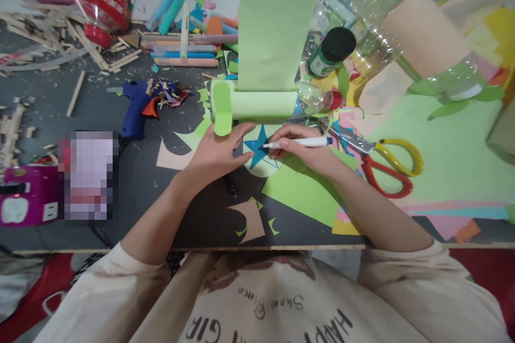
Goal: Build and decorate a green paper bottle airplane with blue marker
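Note:
My right hand (303, 147) is closed around a white marker (316, 142), whose tip points at a blue star (257, 147). The star sits on a pale green paper disc (262, 170), with a thin blue curved line beside it. Spread over the left side of the disc, my left hand (215, 153) has its thumb and forefinger apart, framing the star. Just beyond both hands lies a bottle wrapped in light green paper (265, 105), with a tall rounded green paper piece (277, 27) standing behind it.
Scissors (372, 155) with red and yellow handles lie right of my right hand. A blue glue gun (134, 107) is at left, near wooden sticks (76, 94). A dark-capped green bottle (332, 51), several markers (185, 55) and green paper sheets (438, 155) surround the work area.

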Motion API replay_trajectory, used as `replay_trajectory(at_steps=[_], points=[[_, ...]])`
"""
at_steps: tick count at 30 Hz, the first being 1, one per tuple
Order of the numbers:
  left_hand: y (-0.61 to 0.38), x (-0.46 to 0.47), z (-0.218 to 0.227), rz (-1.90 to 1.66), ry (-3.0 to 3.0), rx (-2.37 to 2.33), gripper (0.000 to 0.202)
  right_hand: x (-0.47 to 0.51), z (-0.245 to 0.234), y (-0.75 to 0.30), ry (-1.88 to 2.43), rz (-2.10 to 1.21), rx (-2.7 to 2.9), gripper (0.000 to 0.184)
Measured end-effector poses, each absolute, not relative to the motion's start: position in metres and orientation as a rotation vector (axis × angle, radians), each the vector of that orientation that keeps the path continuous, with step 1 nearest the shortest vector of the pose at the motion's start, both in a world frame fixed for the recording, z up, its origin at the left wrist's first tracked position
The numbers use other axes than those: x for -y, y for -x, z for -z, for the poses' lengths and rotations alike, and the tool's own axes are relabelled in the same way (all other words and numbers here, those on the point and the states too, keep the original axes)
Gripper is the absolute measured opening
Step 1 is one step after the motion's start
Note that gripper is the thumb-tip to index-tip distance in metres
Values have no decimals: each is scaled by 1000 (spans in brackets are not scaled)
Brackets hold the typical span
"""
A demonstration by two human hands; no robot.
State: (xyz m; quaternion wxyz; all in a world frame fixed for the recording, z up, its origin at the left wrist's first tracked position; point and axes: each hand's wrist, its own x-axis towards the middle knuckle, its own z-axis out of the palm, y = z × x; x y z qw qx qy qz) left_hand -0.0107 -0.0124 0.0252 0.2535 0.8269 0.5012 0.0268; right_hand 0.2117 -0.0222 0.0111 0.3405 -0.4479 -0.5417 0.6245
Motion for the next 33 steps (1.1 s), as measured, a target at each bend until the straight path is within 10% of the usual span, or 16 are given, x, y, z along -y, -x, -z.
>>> replay_trajectory(at_steps=[33], points=[[12,13,-23,-112,-2243,-1340,47,12,-6,-216,1316,-1382,1490,17]])
